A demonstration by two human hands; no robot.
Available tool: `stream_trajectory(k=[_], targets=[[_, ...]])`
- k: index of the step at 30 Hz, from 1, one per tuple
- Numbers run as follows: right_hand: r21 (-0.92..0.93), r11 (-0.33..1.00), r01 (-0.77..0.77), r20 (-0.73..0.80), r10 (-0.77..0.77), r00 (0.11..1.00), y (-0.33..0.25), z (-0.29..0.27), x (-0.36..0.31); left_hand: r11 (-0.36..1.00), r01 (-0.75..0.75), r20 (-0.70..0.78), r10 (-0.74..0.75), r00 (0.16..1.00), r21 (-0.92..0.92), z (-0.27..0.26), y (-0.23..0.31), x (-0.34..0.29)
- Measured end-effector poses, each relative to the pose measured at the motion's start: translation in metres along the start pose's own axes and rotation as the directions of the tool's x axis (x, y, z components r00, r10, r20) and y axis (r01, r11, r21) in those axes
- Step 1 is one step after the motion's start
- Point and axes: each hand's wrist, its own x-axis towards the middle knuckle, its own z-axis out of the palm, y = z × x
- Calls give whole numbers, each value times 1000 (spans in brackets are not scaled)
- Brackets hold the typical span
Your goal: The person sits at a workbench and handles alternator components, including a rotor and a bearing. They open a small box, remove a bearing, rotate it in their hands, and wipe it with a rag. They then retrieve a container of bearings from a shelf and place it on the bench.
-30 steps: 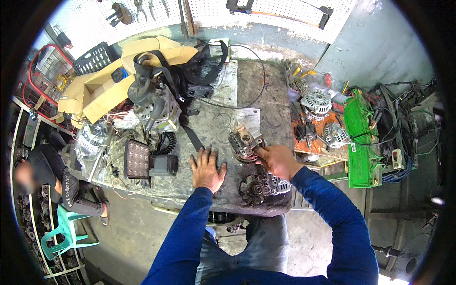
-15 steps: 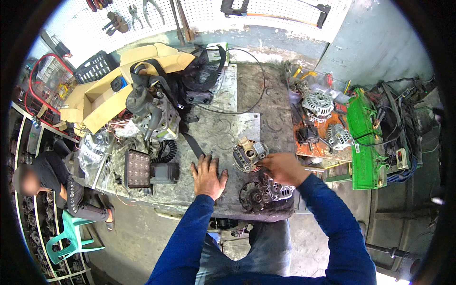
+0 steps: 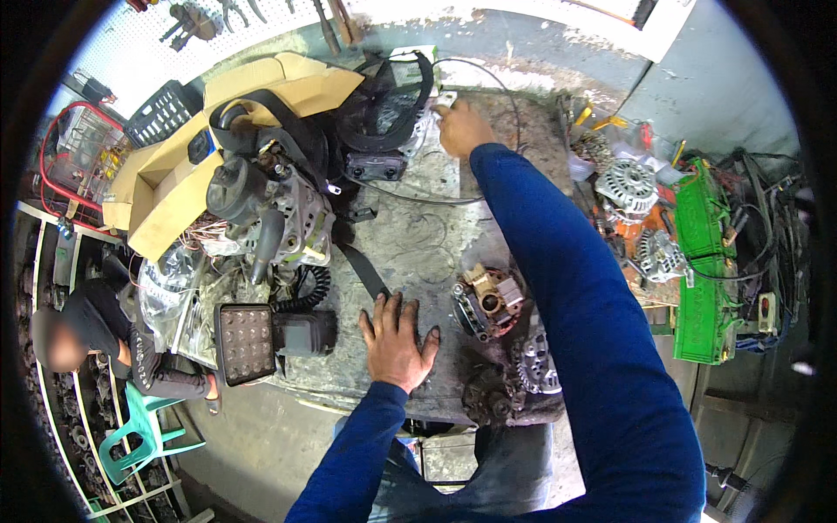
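My left hand [image 3: 399, 347] lies flat on the worn workbench [image 3: 410, 253], fingers spread, just below the end of a black strap [image 3: 366, 274]. At the far side of the bench my right hand [image 3: 465, 131] reaches out with its fingers drawn together, beside a silver metal part [image 3: 425, 131] and the black bag [image 3: 375, 131]. What those fingertips hold, if anything, is too small to make out. An alternator part with a tan brush holder [image 3: 488, 301] rests on the bench, left of my right forearm. Nearer me are a silver alternator housing [image 3: 536, 362] and a dark pulley-like part [image 3: 490, 392].
To the left stand a square LED work light [image 3: 244, 343], a greasy machine unit [image 3: 292, 218] and an open cardboard box [image 3: 161, 205]. More alternator parts [image 3: 626, 187] and green cases [image 3: 704, 305] are on the right. A person [image 3: 113, 322] sits by a green chair [image 3: 144, 436].
My right hand has left the alternator part and stretched to the far side of the bench. My left hand stays flat on the bench. The whole view has shifted slightly.
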Motion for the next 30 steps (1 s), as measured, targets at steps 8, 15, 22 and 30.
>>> stream_trajectory(k=[8,15,22,30], targets=[[183,983,-5,-76,19,997,4,60,78,999,-26,-19,25,1000,-37,-1,-3,1],[88,994,-60,78,53,996,-30,69,74,999,-2,-8,1,1000,-39,-1,-1,1],[33,979,-200,-74,202,977,-61,73,64,999,7,15,-6,1000,-43,-4,-1,2],[142,970,-196,-191,221,956,-57,28,45,999,-12,16,12,1000,-31,-3,-2,1]])
